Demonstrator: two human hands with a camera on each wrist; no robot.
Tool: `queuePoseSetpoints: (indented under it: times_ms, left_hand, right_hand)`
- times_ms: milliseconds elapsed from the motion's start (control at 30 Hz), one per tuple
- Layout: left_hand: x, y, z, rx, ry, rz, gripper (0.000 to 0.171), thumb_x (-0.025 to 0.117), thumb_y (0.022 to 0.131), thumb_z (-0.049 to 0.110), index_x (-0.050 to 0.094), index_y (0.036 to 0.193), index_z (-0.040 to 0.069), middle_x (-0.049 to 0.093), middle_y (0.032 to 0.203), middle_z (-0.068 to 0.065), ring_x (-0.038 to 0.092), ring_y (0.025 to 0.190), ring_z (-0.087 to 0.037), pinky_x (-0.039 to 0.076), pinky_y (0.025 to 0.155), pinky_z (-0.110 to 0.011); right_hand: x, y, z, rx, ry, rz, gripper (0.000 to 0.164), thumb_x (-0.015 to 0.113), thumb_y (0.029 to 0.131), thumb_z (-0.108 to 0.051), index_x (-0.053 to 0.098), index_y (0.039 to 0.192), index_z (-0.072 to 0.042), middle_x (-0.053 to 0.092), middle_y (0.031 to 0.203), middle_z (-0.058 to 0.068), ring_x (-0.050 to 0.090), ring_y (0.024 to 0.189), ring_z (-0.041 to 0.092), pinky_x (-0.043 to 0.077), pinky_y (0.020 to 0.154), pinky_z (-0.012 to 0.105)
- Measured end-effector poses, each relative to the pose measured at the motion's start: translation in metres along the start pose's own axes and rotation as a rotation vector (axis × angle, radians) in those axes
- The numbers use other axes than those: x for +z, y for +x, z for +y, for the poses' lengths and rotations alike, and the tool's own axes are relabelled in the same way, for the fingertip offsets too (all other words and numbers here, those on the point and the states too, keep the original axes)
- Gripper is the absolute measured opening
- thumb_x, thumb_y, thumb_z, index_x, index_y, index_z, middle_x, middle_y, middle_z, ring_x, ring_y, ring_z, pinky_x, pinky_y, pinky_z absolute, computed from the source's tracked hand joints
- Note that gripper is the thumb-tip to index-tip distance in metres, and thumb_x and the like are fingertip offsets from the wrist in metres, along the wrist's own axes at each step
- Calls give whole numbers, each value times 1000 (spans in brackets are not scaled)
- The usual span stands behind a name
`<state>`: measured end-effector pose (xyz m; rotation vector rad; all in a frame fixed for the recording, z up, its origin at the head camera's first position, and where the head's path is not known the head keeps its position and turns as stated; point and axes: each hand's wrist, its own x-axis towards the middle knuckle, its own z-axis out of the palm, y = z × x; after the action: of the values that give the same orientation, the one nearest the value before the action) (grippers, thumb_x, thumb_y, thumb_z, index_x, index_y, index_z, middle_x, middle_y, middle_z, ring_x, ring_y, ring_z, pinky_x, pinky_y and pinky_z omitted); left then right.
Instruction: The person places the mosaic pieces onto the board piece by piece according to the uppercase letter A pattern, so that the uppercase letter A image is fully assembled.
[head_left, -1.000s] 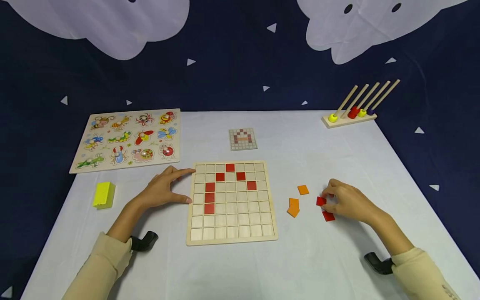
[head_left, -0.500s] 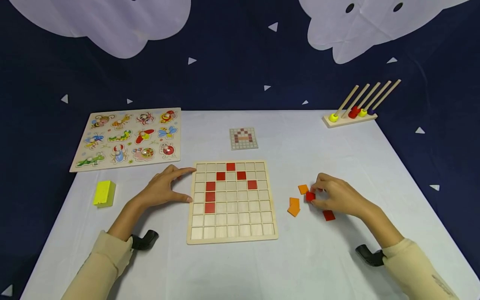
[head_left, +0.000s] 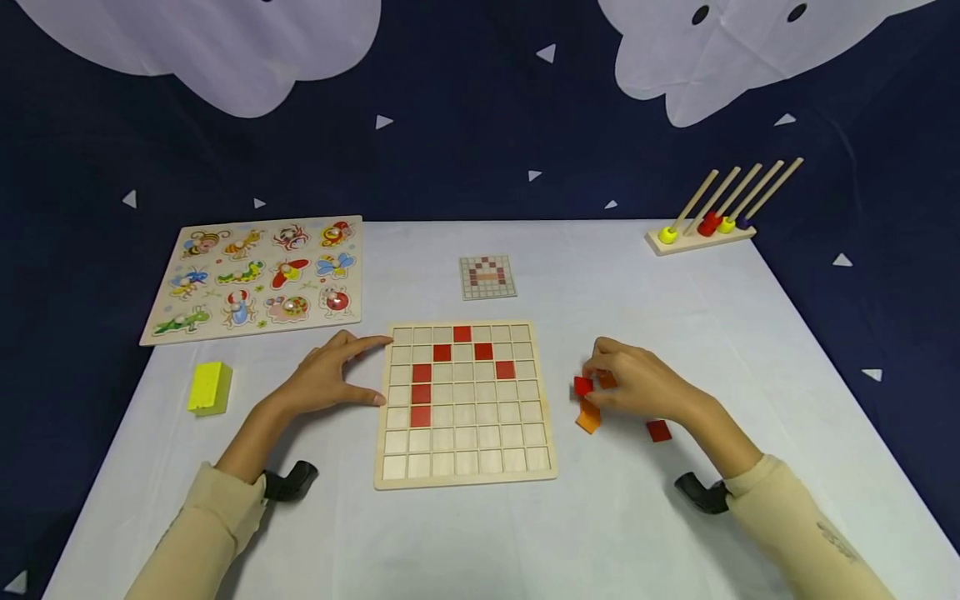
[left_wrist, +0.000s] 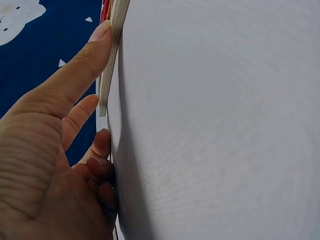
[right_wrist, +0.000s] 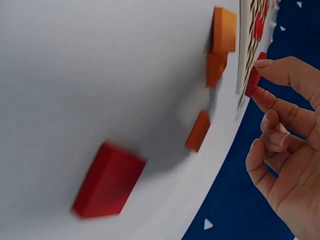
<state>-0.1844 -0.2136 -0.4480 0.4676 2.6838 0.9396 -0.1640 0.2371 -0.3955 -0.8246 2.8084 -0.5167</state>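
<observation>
A wooden grid board (head_left: 486, 415) lies in the middle of the table, with several red square tiles set in its upper and left cells. My left hand (head_left: 318, 377) rests at its left edge, thumb and index finger spread along the rim, as the left wrist view also shows. To the right of the board, my right hand (head_left: 637, 379) pinches a red square tile (right_wrist: 253, 82) between thumb and index finger, above the table. Beneath and beside that hand lie several orange tiles (head_left: 588, 421), and another red tile (head_left: 659, 431) sits nearer its wrist.
A small pattern card (head_left: 487, 277) lies behind the board. At the back left is an insect peg puzzle (head_left: 251, 279), with a yellow block (head_left: 209, 388) in front of it. A bead stacker with pegs (head_left: 701, 242) stands at the back right corner.
My right hand has lifted the red tile from the right side and carried it left, over the orange tiles towards the board. My left hand has stayed at the board's edge.
</observation>
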Motion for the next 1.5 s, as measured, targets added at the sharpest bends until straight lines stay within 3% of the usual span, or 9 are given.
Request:
queuePoseSetpoints:
  times_ms: [833, 1233, 1500]
  left_hand:
    - [0, -1, -1, 18, 11, 12, 92, 91, 66, 44, 51, 146, 25, 45, 98, -6, 38, 84, -20, 31, 73, -35]
    - [0, 0, 0, -5, 4, 1, 92, 91, 65, 45, 50, 146, 26, 46, 99, -6, 38, 84, -20, 32, 73, -35]
    - [0, 0, -1, -2, 12, 1, 92, 91, 65, 45, 50, 146, 27, 45, 99, -6, 38, 84, -20, 32, 73, -35]
  right_hand:
    - [20, 41, -46, -139, 2, -49, 24, 81, 79, -21, 75, 98, -9, 56, 93, -1, 51, 76, 10, 46, 71, 28]
    - [25, 56, -58, -186, -63, -44, 13, 77, 79, -18, 72, 90, -11, 48, 84, -2, 43, 68, 7, 39, 63, 24]
    - [29, 62, -61, -230, -121, -44, 16, 80, 80, -18, 72, 90, -9, 49, 85, -1, 47, 68, 9, 45, 66, 26]
